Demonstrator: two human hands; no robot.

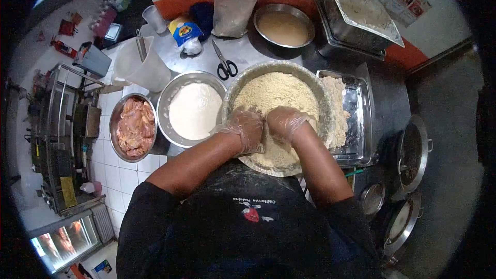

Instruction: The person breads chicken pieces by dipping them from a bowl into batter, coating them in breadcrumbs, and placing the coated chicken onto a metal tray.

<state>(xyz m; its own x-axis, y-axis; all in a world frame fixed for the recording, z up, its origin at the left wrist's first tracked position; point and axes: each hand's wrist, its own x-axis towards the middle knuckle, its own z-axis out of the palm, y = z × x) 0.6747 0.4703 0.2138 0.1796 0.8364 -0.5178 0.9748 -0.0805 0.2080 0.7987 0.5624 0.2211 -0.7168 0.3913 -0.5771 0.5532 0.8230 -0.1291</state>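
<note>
A wide metal basin [321, 90] holds pale yellow breading crumbs [279, 90]. Both of my hands are down in it, side by side, in clear plastic gloves. My left hand [248, 128] is curled against the crumbs, its fingertips hidden. Close beside it, my right hand [285, 123] is closed with the knuckles up; whatever lies under it is out of sight. Left of the basin stands a metal bowl of white batter [195, 109]. Farther left, a metal bowl holds raw meat pieces [136, 126]. On the right, a metal tray [364, 150] carries breaded pieces [338, 111] along its near side.
Black-handled scissors [226, 64] lie behind the basin. A plastic pitcher [144, 67], a bag of powder [233, 13] and a bowl of tan liquid [284, 27] stand at the back. Stacked metal pans [356, 26] sit back right. Large round pans [413, 155] are at far right.
</note>
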